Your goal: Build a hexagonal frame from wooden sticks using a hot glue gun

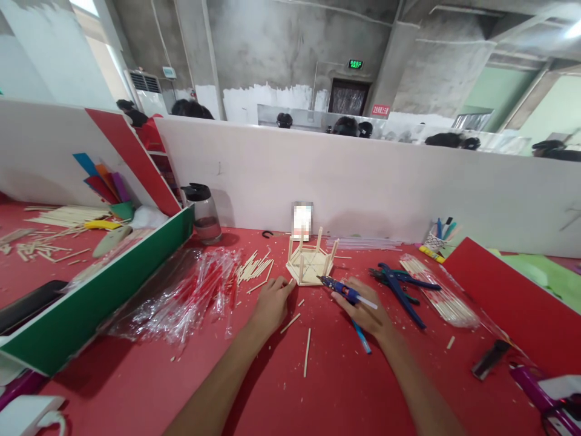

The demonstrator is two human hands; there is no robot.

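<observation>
A small hexagonal frame of pale wooden sticks (313,277) stands on the red table, with several short posts rising from its corners. My left hand (271,303) is at its near left corner, thumb and fingertips closed on the edge there. My right hand (363,306) is wrapped round a blue hot glue gun (340,289), a clear glue stick jutting from its rear. The gun's nozzle points left, close to the frame's front right side. Under my right hand lies a blue pen-like stick (362,336), partly covered.
Cut wooden sticks (255,268) and plastic-wrapped red and clear sticks (195,284) lie on the left. Blue-handled pliers (402,284) and a pack of sticks (438,290) are on the right. A water jug (206,215) stands by the white partition (385,181). Green (104,297) and red (512,297) dividers flank the workspace.
</observation>
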